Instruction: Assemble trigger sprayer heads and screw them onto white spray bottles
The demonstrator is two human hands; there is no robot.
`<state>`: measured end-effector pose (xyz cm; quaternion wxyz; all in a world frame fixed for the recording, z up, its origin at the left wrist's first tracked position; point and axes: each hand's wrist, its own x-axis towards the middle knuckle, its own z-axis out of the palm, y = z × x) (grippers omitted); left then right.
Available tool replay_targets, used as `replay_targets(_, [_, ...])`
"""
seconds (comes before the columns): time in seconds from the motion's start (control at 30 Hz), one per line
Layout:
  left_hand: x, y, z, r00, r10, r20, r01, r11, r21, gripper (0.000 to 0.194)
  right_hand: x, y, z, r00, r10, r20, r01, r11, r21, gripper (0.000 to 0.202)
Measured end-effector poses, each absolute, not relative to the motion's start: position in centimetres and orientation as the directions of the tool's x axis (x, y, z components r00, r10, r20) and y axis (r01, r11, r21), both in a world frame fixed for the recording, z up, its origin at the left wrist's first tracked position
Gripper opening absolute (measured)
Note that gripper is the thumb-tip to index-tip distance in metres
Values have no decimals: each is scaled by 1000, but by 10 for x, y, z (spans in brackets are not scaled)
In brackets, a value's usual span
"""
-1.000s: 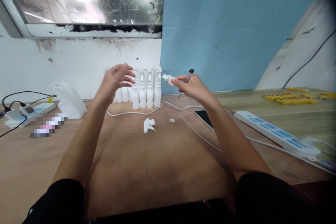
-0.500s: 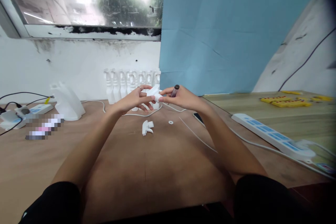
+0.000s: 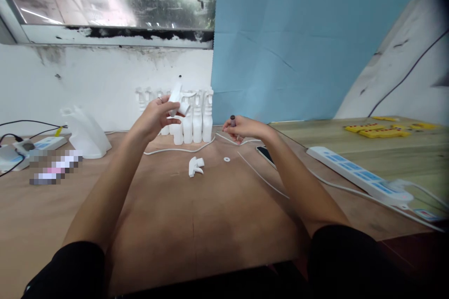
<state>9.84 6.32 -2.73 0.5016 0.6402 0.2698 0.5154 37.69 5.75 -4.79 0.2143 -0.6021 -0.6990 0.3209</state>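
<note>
My left hand (image 3: 159, 114) is closed on a white spray head (image 3: 176, 98), held up in front of a row of white spray bottles (image 3: 197, 121) at the wall. To the right, my right hand (image 3: 243, 128) has its fingers wrapped round a dark, short cylindrical tool (image 3: 233, 122), whose top sticks up. A second white spray head (image 3: 195, 167) lies on the brown table (image 3: 196, 210) below the hands. Beside it rests a small white ring (image 3: 227, 159), and a thin white tube (image 3: 263, 180) lies to the ring's right.
A large white bottle-like object (image 3: 88, 135) leans at the left near a power strip (image 3: 52, 145). A phone (image 3: 265, 155) lies by my right forearm. Farther right are another power strip (image 3: 358, 173), its cable, and yellow pieces (image 3: 382, 133). A white cable (image 3: 182, 151) crosses before the bottles.
My hands have moved apart. The left has gone up and left with the spray head, while the right has let go of it and keeps the dark tool.
</note>
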Motion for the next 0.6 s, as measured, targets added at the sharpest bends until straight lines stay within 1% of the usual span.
replay_targets(0.07, [94, 62, -24, 286, 878, 383, -230, -325, 917, 20, 383, 70, -57, -84, 981, -174, 782, -44, -622, 13])
replay_targets(0.1, [93, 62, -24, 274, 886, 375, -254, -309, 916, 21, 386, 75, -61, -30, 981, -194, 819, -87, -567, 15])
replay_targets(0.17, [91, 63, -24, 265, 896, 357, -300, -275, 913, 24, 394, 82, -64, 54, 982, -182, 868, -136, -477, 23])
replay_targets(0.23, [91, 64, -25, 271, 904, 330, -340, -231, 912, 24, 404, 84, -61, 88, 986, -145, 887, -144, -439, 30])
replay_targets(0.3, [92, 66, -26, 282, 913, 294, -377, -176, 909, 21, 413, 80, -54, 79, 990, -120, 889, -125, -440, 36])
replay_targets(0.47, [94, 69, -28, 353, 911, 214, -438, -41, 898, 16, 429, 65, -34, -31, 987, -157, 841, -59, -538, 48])
replay_targets(0.53, [96, 70, -29, 388, 903, 185, -445, 8, 895, 18, 433, 61, -30, -35, 985, -169, 843, -62, -535, 50])
replay_targets(0.6, [97, 70, -30, 411, 897, 164, -454, 45, 890, 19, 438, 59, -28, -14, 977, -211, 846, -101, -524, 53])
